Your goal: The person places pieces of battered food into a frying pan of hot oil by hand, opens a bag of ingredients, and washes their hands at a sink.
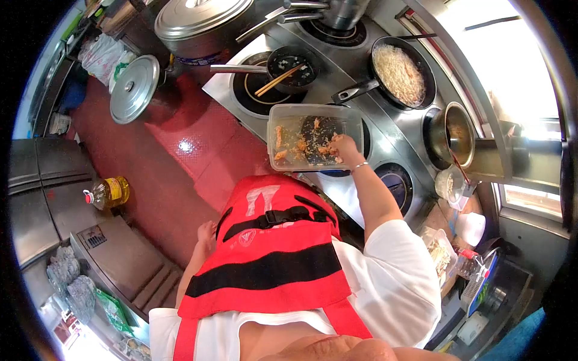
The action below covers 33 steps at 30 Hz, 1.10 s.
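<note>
My right hand (342, 147) reaches into a clear plastic container (356, 120), its fingers closed at a breaded orange piece of food (325, 150). Whether the fingertips grip that piece or only touch it is hard to make out. Other breaded pieces (279, 137) and loose crumbs lie in the container, which rests over the hob's front edge. My left hand (206, 233) hangs low beside the red apron (265, 265), away from the cooktop; its fingers are too small and partly hidden to read.
A frying pan (390, 90) full of bubbling oil and food stands behind the container. Left of it, a small dark pan (304, 85) holds chopsticks (278, 80). A metal pot (451, 129) is at the right, a large lidded pot (198, 27) at the back, an oil bottle (108, 192) at the left.
</note>
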### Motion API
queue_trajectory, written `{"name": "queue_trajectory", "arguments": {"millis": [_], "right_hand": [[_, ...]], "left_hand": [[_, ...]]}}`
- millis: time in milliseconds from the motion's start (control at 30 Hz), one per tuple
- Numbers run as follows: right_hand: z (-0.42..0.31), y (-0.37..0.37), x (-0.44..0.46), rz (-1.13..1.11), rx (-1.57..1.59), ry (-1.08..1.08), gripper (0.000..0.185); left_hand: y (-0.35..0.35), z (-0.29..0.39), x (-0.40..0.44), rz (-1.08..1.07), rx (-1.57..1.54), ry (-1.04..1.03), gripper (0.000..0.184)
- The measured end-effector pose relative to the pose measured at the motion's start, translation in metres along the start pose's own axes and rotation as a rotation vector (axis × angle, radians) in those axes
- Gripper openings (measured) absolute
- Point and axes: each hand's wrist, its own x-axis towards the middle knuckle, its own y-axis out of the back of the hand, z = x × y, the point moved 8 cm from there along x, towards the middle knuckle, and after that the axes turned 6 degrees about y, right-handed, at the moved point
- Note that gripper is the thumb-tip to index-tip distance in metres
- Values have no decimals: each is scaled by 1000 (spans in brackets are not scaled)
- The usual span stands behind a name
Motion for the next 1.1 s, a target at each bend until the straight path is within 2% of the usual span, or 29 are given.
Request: {"name": "queue_trajectory", "arguments": {"millis": [67,100,133,167,200,233,267,333,400,467,500,533,567,600,667,700,767,800,833,867,900,933,967,1000,1033,1067,1100], "right_hand": [[-9,2,-20,-281,649,30,20],[-30,7,-34,-391,868,59,16],[-36,24,-38,-381,866,70,16],[-64,55,-46,-359,631,457,16],[-85,82,-56,-315,585,548,16],[-105,110,-67,-265,537,636,15],[-121,136,-71,-201,699,440,14],[-150,186,-69,45,768,452,10],[-149,232,-23,197,633,480,14],[-140,274,25,510,69,474,19],[-142,281,35,553,-51,455,22],[-140,288,49,592,-170,436,24],[-140,292,58,621,-507,415,32],[-135,294,63,617,-572,340,34],[-166,281,9,1021,-813,461,33],[-192,263,-30,997,-703,493,25],[-199,230,-45,897,-420,761,16],[-203,195,-61,779,-399,935,12],[-201,158,-71,641,-461,981,11],[-173,117,-60,481,-391,822,10],[-163,76,-70,311,-394,900,13],[-141,36,-57,90,-492,771,19],[-126,10,-49,3,-516,759,24],[-113,-7,-36,-5,-517,760,24],[-106,-19,-22,94,-579,810,24],[-105,-26,-15,196,-637,857,24],[-105,-31,-9,188,-633,857,24]], "left_hand": [[1,5,4,-1,46,-70,17],[3,4,4,18,-41,55,17],[4,3,2,36,-129,179,17],[1,1,1,54,-216,305,17],[-4,-4,0,71,-304,433,18],[-8,-2,4,65,-306,428,18],[-9,-4,7,77,-271,451,18],[-15,2,9,90,-239,470,18],[-20,19,1,120,-176,483,18],[-27,1,20,91,-274,398,18],[-29,-3,26,60,-366,314,18],[-30,-1,23,71,-372,316,18],[-30,1,20,103,-368,286,18],[-29,4,15,135,-363,261,18],[-27,2,7,137,-359,277,18],[-29,1,4,123,-350,279,18],[-28,-4,-6,143,-318,313,18],[-27,-6,-9,155,-281,335,19],[-27,-8,-13,168,-244,357,19],[-25,-10,-15,179,-207,378,20],[-24,-12,-17,191,-168,398,21],[-20,-15,-16,193,-171,401,21],[-19,-3,-11,110,173,188,22],[-23,-2,-9,62,345,89,22],[-26,-1,-8,30,511,-19,23],[-16,-19,-3,85,135,139,22],[-10,-35,-2,140,-245,289,22]]}}
